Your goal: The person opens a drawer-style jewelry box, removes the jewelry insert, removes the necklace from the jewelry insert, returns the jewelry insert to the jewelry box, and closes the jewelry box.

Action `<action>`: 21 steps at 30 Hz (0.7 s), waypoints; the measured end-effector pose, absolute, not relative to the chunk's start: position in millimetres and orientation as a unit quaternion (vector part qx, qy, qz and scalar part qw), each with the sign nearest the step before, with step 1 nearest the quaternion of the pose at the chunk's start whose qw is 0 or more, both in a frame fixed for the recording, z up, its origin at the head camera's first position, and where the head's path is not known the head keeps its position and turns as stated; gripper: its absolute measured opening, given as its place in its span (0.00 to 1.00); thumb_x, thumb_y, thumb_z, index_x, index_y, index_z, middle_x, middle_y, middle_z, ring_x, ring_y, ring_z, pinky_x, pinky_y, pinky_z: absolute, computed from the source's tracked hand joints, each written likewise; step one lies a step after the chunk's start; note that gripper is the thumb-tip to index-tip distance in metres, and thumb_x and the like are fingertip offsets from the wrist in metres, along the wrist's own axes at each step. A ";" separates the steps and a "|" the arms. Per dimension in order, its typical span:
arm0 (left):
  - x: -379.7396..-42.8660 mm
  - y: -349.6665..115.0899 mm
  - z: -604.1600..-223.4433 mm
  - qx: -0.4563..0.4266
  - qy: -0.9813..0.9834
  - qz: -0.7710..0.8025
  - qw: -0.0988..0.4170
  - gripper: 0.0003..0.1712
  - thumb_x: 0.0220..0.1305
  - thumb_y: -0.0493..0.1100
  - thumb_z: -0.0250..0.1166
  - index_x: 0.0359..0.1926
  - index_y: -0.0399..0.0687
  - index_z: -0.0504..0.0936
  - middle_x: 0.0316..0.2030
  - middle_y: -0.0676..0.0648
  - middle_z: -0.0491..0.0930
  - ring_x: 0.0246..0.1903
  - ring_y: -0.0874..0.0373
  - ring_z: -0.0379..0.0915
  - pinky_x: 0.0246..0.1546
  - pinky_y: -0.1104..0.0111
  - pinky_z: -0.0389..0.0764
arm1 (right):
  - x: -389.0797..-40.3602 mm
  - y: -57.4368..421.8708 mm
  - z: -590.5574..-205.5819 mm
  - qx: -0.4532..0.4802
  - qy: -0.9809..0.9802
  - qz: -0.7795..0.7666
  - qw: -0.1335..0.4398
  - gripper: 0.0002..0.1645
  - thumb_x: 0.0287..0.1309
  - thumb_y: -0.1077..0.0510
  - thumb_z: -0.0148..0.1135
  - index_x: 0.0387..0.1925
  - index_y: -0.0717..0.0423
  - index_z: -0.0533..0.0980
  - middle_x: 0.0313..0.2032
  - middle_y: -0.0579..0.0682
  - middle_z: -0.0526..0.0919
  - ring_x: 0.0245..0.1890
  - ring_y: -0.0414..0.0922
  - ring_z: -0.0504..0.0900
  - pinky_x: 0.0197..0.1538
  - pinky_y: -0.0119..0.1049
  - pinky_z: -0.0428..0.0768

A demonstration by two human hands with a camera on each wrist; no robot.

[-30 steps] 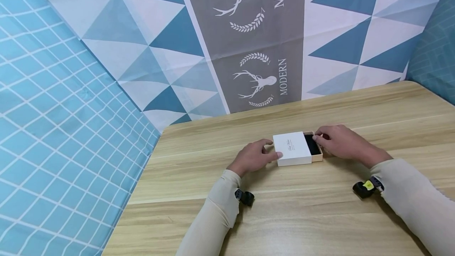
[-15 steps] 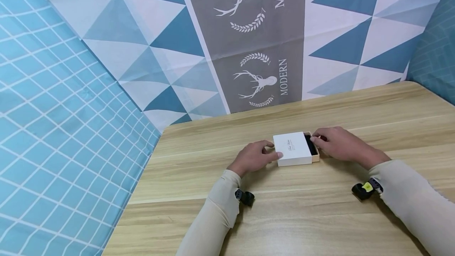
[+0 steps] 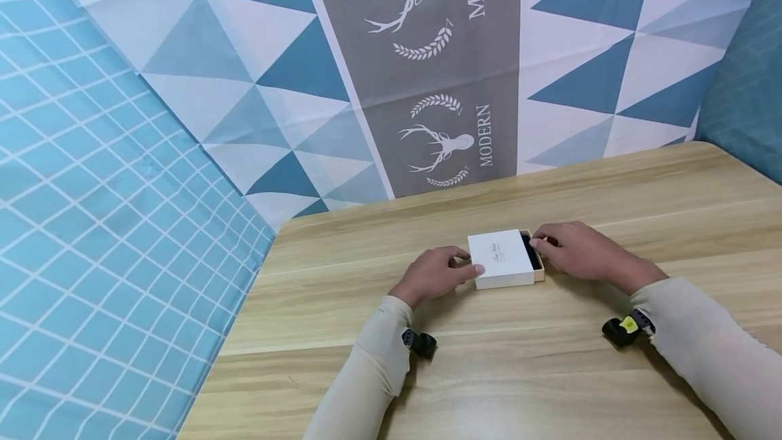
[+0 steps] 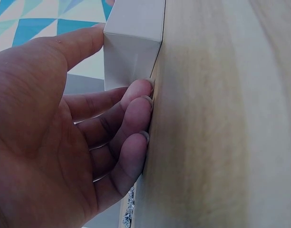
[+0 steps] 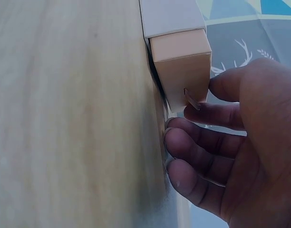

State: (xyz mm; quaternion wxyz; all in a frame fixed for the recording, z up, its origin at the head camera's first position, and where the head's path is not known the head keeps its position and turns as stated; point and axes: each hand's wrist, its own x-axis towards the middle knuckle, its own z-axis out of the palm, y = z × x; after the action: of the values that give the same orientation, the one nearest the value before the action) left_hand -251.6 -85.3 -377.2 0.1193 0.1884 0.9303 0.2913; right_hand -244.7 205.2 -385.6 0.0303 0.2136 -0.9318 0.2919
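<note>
A white box sleeve with fine print on its lid lies flat on the table. From its right end sticks out a short length of a tan drawer with a black inside. My left hand holds the sleeve's left end, thumb on the near corner, other fingers curled beside it. At the drawer's outer end my right hand holds the rim between thumb and index finger. A small ribbon tab shows on the drawer's end face in the right wrist view, against the index finger.
The wood-grain table runs back to a wall cloth printed with triangles and deer heads. A blue checked cloth hangs along the left side. Each wrist wears a small black camera.
The drawer has slid left into the sleeve, so less of the black inside shows. My right hand has moved left with it, while the left hand and sleeve have stayed in place.
</note>
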 end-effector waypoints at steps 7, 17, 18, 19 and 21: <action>-250.0 -86.1 -379.0 0.191 0.929 0.293 0.122 0.32 0.63 0.70 0.62 0.57 0.56 0.82 0.39 0.57 0.83 0.36 0.64 0.77 0.38 0.66 0.76 | -242.8 205.1 -388.3 0.216 -0.929 0.298 0.027 0.15 0.75 0.55 0.52 0.44 0.59 0.82 0.23 0.42 0.74 0.23 0.40 0.72 0.31 0.39 0.70; -249.4 -85.9 -375.4 0.191 0.930 0.291 0.118 0.32 0.63 0.70 0.62 0.57 0.55 0.83 0.41 0.55 0.84 0.37 0.64 0.77 0.38 0.66 0.76 | -242.4 205.0 -387.0 0.224 -0.930 0.287 0.046 0.14 0.75 0.58 0.51 0.44 0.57 0.82 0.32 0.44 0.81 0.31 0.42 0.75 0.37 0.43 0.72; -249.4 -86.1 -375.1 0.191 0.930 0.292 0.118 0.31 0.63 0.70 0.62 0.57 0.55 0.83 0.41 0.55 0.84 0.37 0.64 0.77 0.38 0.66 0.76 | -242.3 204.7 -386.8 0.225 -0.930 0.286 0.047 0.14 0.75 0.59 0.51 0.44 0.57 0.82 0.33 0.44 0.81 0.31 0.42 0.75 0.38 0.43 0.73; -249.3 -86.3 -374.9 0.190 0.930 0.292 0.118 0.31 0.63 0.70 0.62 0.57 0.56 0.83 0.41 0.55 0.84 0.37 0.64 0.77 0.38 0.66 0.76 | -242.3 204.4 -386.7 0.226 -0.930 0.284 0.049 0.13 0.75 0.59 0.51 0.44 0.57 0.83 0.34 0.44 0.82 0.32 0.42 0.76 0.39 0.44 0.73; -249.4 -86.4 -375.1 0.190 0.930 0.293 0.118 0.31 0.63 0.70 0.62 0.57 0.56 0.83 0.40 0.55 0.84 0.36 0.64 0.77 0.38 0.66 0.76 | -241.8 203.5 -386.7 0.229 -0.930 0.283 0.052 0.13 0.74 0.60 0.52 0.45 0.57 0.83 0.36 0.45 0.83 0.34 0.42 0.77 0.40 0.45 0.74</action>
State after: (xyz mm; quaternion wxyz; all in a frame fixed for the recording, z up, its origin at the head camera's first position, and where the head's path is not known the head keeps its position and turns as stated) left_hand -249.4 -86.4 -375.1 0.1181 0.1903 0.9295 0.2930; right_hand -241.8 203.5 -386.7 0.0518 0.2294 -0.9297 0.2834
